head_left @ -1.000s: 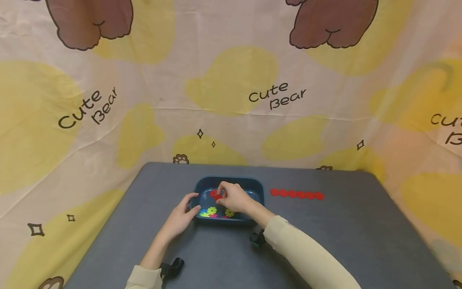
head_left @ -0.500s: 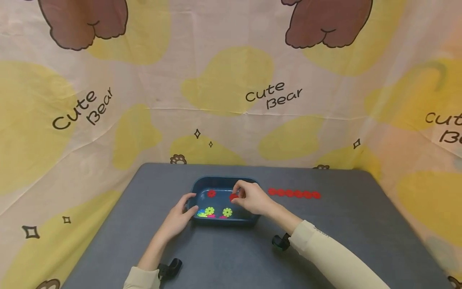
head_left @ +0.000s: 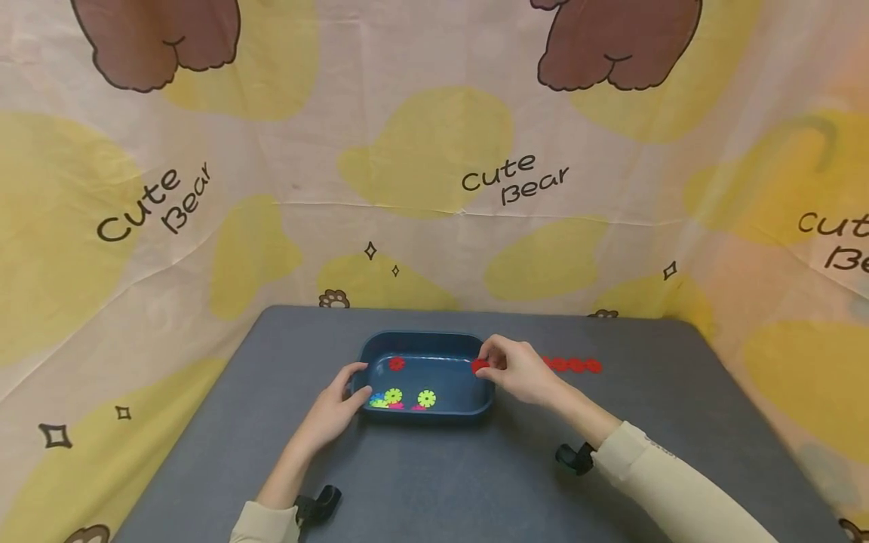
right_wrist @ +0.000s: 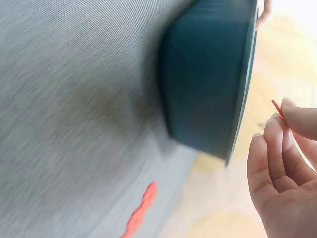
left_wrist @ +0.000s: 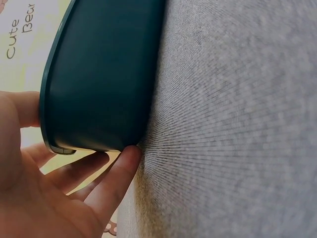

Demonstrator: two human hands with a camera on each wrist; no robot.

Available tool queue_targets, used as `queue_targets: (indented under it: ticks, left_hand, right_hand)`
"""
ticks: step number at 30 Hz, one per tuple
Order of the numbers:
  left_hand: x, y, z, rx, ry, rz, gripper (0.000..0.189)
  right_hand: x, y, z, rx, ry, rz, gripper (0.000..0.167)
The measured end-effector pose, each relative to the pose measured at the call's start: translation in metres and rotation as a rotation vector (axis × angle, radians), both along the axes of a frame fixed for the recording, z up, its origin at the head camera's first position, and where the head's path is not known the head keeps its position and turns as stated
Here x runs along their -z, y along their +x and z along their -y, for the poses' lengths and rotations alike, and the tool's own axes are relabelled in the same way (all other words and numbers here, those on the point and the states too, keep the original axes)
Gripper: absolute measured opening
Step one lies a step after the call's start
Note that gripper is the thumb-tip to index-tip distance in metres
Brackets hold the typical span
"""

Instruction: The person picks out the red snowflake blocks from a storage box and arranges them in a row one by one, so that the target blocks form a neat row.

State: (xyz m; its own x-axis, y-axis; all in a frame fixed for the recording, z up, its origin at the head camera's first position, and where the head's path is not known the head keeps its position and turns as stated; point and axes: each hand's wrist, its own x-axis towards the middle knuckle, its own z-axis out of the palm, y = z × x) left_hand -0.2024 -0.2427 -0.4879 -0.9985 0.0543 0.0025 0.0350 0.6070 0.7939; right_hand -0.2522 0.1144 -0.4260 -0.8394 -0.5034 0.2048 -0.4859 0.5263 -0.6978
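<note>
A dark blue plastic tray (head_left: 424, 416) stands on the table in the head view. My left hand (head_left: 335, 407) holds its left end; the left wrist view has the thumb at the rim and fingertips against the outer wall (left_wrist: 101, 74). Over the tray's right rim, my right hand (head_left: 519, 369) pinches a thin red snowflake-shaped disc (head_left: 479, 367), seen edge-on as a red sliver (right_wrist: 277, 107) in the right wrist view. Another red disc (head_left: 397, 363) lies inside the tray, with yellow-green discs (head_left: 426, 397) and blue and pink ones along the near side.
Right of the tray, several red discs (head_left: 575, 365) lie in a row on the grey table (head_left: 434, 483), the row's left end hidden behind my right hand. A printed cloth (head_left: 421, 173) hangs behind the table.
My right hand has picked a red disc out of the tray's left part and carried it right to the right rim. The left hand keeps its place at the tray's left end.
</note>
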Motion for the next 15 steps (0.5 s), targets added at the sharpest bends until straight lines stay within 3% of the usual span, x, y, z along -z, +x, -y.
queue_targets:
  ticks: [15]
  left_hand:
    - [-0.001, 0.0, -0.002, -0.014, -0.023, 0.004, 0.05]
  right_hand:
    - [0.017, -0.008, -0.086, 0.196, 0.025, -0.015, 0.022]
